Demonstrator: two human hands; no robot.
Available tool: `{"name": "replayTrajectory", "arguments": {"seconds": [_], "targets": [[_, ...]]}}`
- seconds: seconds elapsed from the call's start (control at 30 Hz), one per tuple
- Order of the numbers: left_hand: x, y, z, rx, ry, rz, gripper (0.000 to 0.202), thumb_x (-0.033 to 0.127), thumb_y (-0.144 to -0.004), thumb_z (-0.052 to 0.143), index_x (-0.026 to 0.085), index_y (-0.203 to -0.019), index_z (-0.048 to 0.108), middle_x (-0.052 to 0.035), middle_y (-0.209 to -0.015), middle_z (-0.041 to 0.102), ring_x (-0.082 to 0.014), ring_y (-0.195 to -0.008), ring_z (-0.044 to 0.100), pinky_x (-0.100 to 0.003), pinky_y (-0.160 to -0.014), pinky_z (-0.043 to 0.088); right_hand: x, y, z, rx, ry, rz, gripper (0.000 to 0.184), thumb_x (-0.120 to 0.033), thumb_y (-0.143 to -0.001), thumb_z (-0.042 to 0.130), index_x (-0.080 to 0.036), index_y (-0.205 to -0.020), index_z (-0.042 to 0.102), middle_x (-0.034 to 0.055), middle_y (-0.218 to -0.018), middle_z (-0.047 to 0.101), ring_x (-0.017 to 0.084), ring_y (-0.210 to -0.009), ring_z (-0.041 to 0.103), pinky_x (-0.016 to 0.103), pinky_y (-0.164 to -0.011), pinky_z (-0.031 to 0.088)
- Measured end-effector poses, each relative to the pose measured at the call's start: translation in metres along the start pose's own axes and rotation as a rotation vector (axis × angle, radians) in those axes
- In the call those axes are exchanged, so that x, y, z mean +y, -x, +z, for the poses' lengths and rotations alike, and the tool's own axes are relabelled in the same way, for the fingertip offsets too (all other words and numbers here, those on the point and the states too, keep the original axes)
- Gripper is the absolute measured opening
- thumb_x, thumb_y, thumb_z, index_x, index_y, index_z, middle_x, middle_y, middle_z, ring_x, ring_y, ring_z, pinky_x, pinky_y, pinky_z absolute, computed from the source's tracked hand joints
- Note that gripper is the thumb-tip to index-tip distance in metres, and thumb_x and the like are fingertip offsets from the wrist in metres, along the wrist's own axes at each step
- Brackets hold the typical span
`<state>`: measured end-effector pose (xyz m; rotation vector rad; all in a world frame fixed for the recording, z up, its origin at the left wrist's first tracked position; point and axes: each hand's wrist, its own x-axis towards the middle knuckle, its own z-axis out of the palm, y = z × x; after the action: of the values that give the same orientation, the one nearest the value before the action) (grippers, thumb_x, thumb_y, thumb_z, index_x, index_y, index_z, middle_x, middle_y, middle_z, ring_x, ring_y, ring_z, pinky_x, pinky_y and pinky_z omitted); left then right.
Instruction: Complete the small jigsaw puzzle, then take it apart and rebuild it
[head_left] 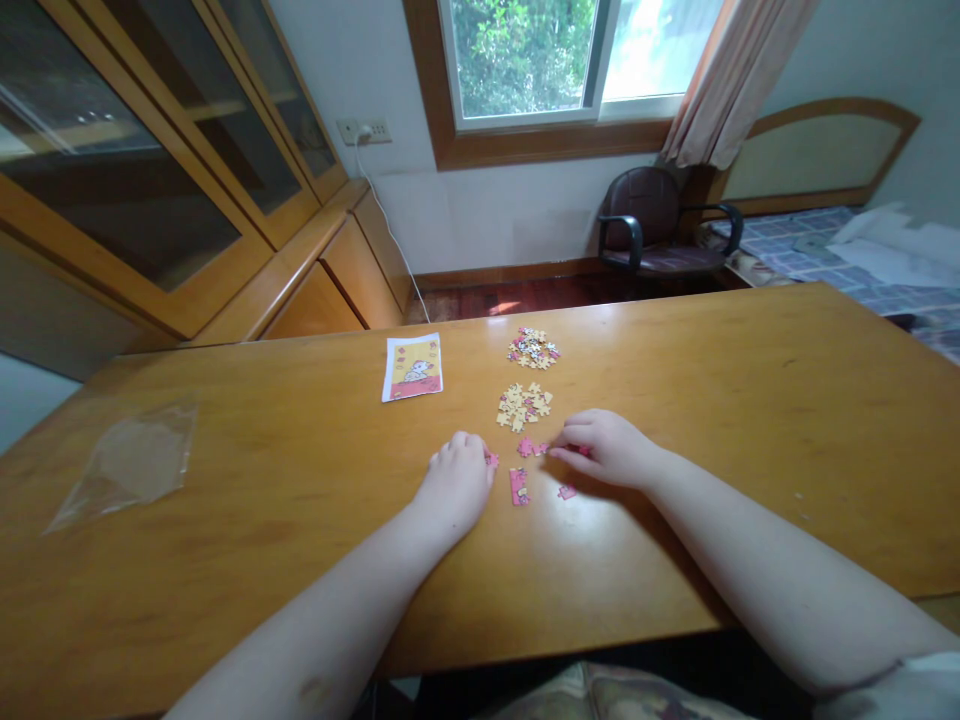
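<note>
My left hand (459, 482) rests on the table with curled fingers, pinching a pink puzzle piece (492, 460) by its right side. Opposite it, my right hand (606, 448) has its thumb and fingers drawn together at a small pink puzzle piece (541, 449). More pink shows under its fingers, partly hidden. Just left of those fingertips lies another pink piece (525, 447). Between the hands and nearer me are a joined pink section (518, 487) and a loose pink piece (567, 492). Beyond the hands sits a pile of mostly yellow pieces (524, 406).
A second, mixed pile of pieces (533, 348) lies farther back. Left of the piles is a picture card (413, 367) with a white animal on yellow and pink. A clear plastic bag (135, 455) lies on the wooden table (300, 560). An armchair (649, 225) stands beyond the far edge.
</note>
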<state>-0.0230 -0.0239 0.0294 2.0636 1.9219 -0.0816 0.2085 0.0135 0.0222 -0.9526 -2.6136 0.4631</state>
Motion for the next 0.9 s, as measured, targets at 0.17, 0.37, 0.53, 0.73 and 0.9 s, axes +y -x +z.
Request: {"name": "replayTrajectory", "arguments": {"seconds": [0.17, 0.37, 0.53, 0.73, 0.9], "targets": [[-0.007, -0.006, 0.004, -0.013, 0.197, 0.082, 0.005, 0.02, -0.084, 0.055, 0.018, -0.087, 0.059, -0.0057, -0.094, 0.066, -0.0205, -0.087, 0.061, -0.031, -0.076, 0.044, 0.0, 0.0, 0.001, 0.024, -0.012, -0.027, 0.032, -0.034, -0.094, 0.046, -0.017, -0.077, 0.068, 0.0033, -0.065, 0.059, 0.014, -0.062, 0.052, 0.026, -0.061, 0.038], [-0.009, -0.012, 0.019, 0.117, 0.625, 0.131, 0.008, 0.028, -0.081, 0.058, 0.02, -0.084, 0.058, 0.0004, -0.078, 0.064, -0.0147, -0.07, 0.057, -0.025, -0.066, 0.042, -0.006, -0.001, 0.005, 0.057, -0.161, 0.008, 0.025, -0.035, -0.091, 0.052, -0.018, -0.083, 0.069, 0.0051, -0.074, 0.065, 0.014, -0.069, 0.057, 0.025, -0.065, 0.042], [0.002, 0.0, 0.025, 0.147, 0.823, 0.12, 0.014, 0.033, -0.078, 0.06, 0.019, -0.079, 0.055, 0.0066, -0.059, 0.051, -0.0097, -0.052, 0.045, -0.021, -0.052, 0.034, -0.017, -0.005, 0.011, 0.09, -0.412, 0.201, 0.019, -0.034, -0.085, 0.061, -0.017, -0.086, 0.07, 0.0044, -0.078, 0.068, 0.014, -0.069, 0.059, 0.025, -0.066, 0.044], [0.013, 0.01, 0.023, 0.139, 0.878, 0.118, 0.019, 0.036, -0.077, 0.062, 0.019, -0.074, 0.055, 0.0071, -0.057, 0.051, -0.0077, -0.048, 0.042, -0.019, -0.048, 0.031, -0.022, -0.007, 0.016, 0.017, -0.727, 0.421, 0.027, -0.042, -0.078, 0.067, -0.015, -0.08, 0.068, 0.0003, -0.06, 0.063, 0.012, -0.051, 0.055, 0.024, -0.051, 0.042], [0.014, 0.012, 0.025, 0.14, 0.871, 0.131, 0.019, 0.035, -0.077, 0.061, 0.019, -0.072, 0.055, 0.0064, -0.059, 0.055, -0.0077, -0.049, 0.043, -0.019, -0.048, 0.032, -0.022, -0.007, 0.02, -0.032, -0.897, 0.53, 0.034, -0.048, -0.073, 0.07, -0.015, -0.082, 0.065, -0.0023, -0.055, 0.059, 0.01, -0.042, 0.051, 0.023, -0.044, 0.041]]}}
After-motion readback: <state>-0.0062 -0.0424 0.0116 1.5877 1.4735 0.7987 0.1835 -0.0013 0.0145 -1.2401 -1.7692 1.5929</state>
